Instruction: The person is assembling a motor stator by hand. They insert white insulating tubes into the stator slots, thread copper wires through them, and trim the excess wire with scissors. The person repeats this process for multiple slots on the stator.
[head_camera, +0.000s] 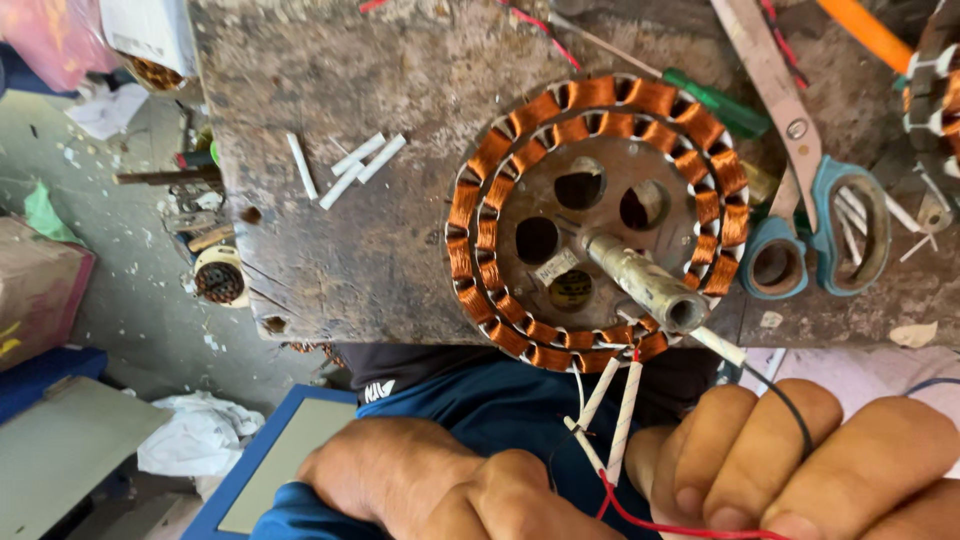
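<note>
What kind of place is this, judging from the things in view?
Probably a small motor-repair workshop: a copper-wound stator lies on a worn workbench, with scissors and a green-handled screwdriver beside it, and both hands handle its sleeved wires.

Glossy copper coils (480, 190) — dull metal shaft (645, 280) — rough, scarred wooden board (340, 80).

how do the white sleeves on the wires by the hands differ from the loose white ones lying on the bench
The sleeved ones have wires threaded through them, hang off the stator and slant between both hands. The loose sleeves lie empty and flat on the bench, untouched. Both are thin white tubes.
</note>
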